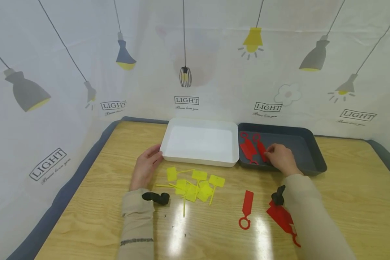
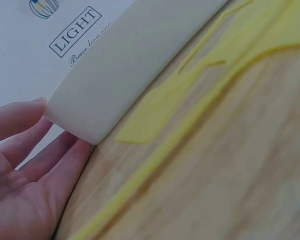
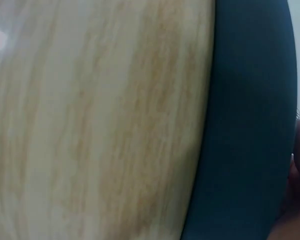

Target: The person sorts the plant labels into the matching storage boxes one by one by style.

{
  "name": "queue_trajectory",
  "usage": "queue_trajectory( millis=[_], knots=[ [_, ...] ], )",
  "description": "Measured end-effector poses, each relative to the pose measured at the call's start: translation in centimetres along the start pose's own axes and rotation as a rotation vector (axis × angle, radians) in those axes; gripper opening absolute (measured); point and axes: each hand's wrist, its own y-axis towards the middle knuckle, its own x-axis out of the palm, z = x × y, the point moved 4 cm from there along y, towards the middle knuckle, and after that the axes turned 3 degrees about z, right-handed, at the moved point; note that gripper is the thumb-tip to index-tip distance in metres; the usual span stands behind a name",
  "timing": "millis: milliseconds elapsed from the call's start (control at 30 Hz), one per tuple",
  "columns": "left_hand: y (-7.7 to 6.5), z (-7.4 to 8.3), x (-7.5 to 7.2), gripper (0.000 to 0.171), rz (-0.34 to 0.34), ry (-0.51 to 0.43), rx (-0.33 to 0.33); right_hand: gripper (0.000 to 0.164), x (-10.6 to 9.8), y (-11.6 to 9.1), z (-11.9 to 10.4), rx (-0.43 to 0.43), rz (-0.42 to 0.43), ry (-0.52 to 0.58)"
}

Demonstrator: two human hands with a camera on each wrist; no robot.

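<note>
My right hand (image 1: 281,159) reaches over the near wall of the dark grey tray (image 1: 299,151) and pinches a red ring-ended plastic tag (image 1: 261,147). Beside that tag, more red plastic (image 1: 248,147) lies in the tray's left part. In the right wrist view, the tray's outer wall (image 3: 250,120) hides most of the hand. My left hand (image 1: 146,164) touches the near-left corner of the white tray (image 1: 199,160); its thumb and fingers (image 2: 72,160) rest against the outer wall. Several yellow T-shaped plant labels (image 1: 191,191) lie in a loose pile before the white tray.
One red ring-ended tag (image 1: 247,204) lies on the wooden table (image 1: 94,216). More red tags (image 1: 281,216) lie partly under my right forearm. The trays stand side by side near a white cloth backdrop (image 1: 214,72) printed with lamps.
</note>
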Motion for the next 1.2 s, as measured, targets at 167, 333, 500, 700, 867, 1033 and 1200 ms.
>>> queue_trajectory(
  millis=[167, 333, 500, 700, 867, 1033, 1200],
  knots=[
    [-0.02, 0.00, 0.00, 0.041, 0.006, 0.007, 0.000, 0.025, 0.23, 0.15, 0.10, 0.021, 0.007, -0.014],
    [0.00, -0.07, 0.03, 0.041, 0.012, -0.001, 0.001, 0.025, 0.39, 0.08, 0.00, 0.038, 0.003, -0.034],
    [0.00, -0.15, -0.07, 0.042, 0.012, -0.011, 0.000, 0.027, 0.58, 0.03, -0.10, 0.041, -0.008, -0.049],
    [-0.01, -0.06, -0.01, 0.043, 0.009, -0.010, 0.000, 0.032, 0.53, 0.05, -0.13, 0.044, -0.006, -0.052],
    [0.05, -0.14, 0.01, 0.043, 0.015, 0.005, 0.000, 0.033, 0.34, -0.07, -0.23, 0.042, -0.003, -0.047],
    [0.00, -0.08, -0.01, 0.044, 0.016, -0.006, -0.004, 0.032, 0.22, -0.17, -0.39, 0.044, 0.000, -0.045],
    [-0.09, 0.03, -0.01, 0.042, 0.013, -0.004, -0.007, 0.031, 0.43, 0.00, -0.20, 0.039, -0.026, -0.045]
  ],
)
